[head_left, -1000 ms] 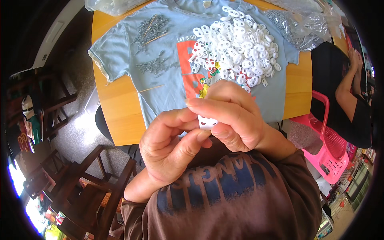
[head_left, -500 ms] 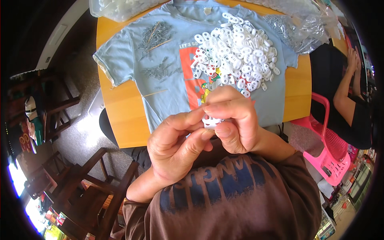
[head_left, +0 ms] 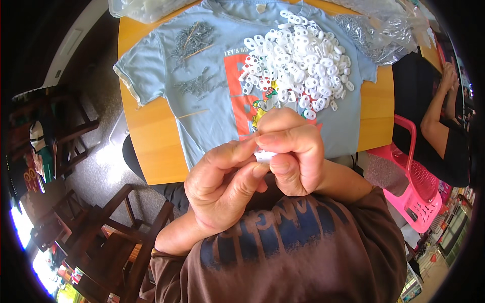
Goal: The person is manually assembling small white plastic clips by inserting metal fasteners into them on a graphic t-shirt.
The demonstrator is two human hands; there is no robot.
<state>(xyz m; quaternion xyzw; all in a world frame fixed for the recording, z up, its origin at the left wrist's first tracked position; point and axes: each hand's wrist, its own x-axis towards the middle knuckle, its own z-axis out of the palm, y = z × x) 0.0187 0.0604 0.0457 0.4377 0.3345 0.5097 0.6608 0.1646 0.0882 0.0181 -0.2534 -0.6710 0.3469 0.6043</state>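
Observation:
Close in front of my chest, both hands meet on one small white plastic cord lock (head_left: 264, 156). My left hand (head_left: 220, 184) pinches its left side between thumb and fingers. My right hand (head_left: 295, 156) grips the other side, its index finger curled over the top and its thumb near the lower edge. Fingers cover much of the piece. Beyond my hands, a heap of white two-holed cord locks (head_left: 303, 60) lies on a light blue T-shirt (head_left: 202, 121). To the left on the shirt are two piles of thin grey metal pieces (head_left: 193, 43), too small to make out exactly.
A wooden table (head_left: 151, 159) carries the shirt. Thin sticks (head_left: 193, 114) lie by the grey piles. A clear plastic bag (head_left: 379, 40) and a clear tub (head_left: 146, 10) stand at the back. Right are a pink chair (head_left: 417, 194) and another person's arm (head_left: 437, 111).
The cord lock has tilted slightly between my fingers, so its holes show less. Both hands keep their pinch in nearly the same place. The view has shifted a little.

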